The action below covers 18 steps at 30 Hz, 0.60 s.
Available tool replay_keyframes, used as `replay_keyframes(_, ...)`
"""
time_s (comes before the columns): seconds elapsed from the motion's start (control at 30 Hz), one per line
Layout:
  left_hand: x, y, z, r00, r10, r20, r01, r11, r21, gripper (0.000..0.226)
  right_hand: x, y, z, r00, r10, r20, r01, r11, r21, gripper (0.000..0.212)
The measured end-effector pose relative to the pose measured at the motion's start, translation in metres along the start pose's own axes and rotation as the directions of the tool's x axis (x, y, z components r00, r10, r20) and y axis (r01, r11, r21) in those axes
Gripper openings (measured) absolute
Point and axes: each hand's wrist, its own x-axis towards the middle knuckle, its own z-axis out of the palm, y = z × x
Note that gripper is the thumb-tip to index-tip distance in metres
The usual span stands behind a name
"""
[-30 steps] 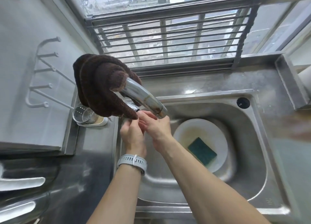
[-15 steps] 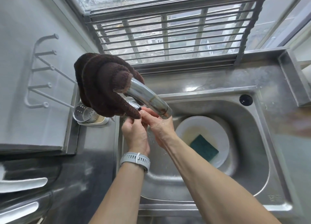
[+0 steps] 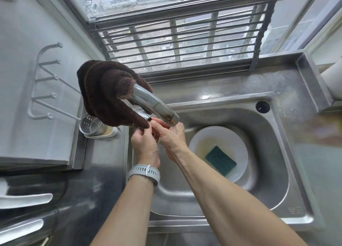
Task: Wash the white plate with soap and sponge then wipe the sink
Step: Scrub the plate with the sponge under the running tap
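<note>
Both hands meet under the faucet [image 3: 155, 105] spout at the sink's [image 3: 273, 171] far left. The left hand [image 3: 145, 144] has its fingers curled at the tap lever, though whether they grip it I cannot tell; the right hand [image 3: 173, 137] lies relaxed under the water. The white plate [image 3: 238, 146] sits right of them in the basin, the green sponge [image 3: 220, 160] on it, long axis slanting near-right; the right hand is nearer.

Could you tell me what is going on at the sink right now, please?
A person stands at a steel sink with both hands together under the faucet, where water runs over the right hand. The left hand is up by the faucet's base; whether its fingers hold anything is unclear. A brown cloth hangs over the faucet. The white plate lies in the basin with a green sponge on it, neither being touched.
</note>
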Motion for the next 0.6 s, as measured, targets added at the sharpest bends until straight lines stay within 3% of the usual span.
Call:
replay_keyframes(0.2, -0.001, -0.006, -0.006, 0.997, 0.000, 0.073, 0.001, 1.000, -0.022, 0.018, 0.007, 0.014, -0.007, 0.994, 0.106, 0.005, -0.106, 0.992, 0.069, 0.001)
replay_keyframes(0.37, -0.003, -0.016, -0.007, 0.997, 0.002, 0.077, -0.005, 0.999, 0.036, 0.016, 0.008, 0.012, -0.015, 0.978, 0.209, 0.026, -0.209, 0.950, 0.233, 0.005)
replay_keyframes(0.6, 0.000, -0.010, -0.009, 0.994, -0.025, 0.103, 0.021, 0.999, 0.036, 0.020, 0.004, 0.009, -0.010, 0.978, 0.201, 0.061, -0.209, 0.957, 0.202, 0.004)
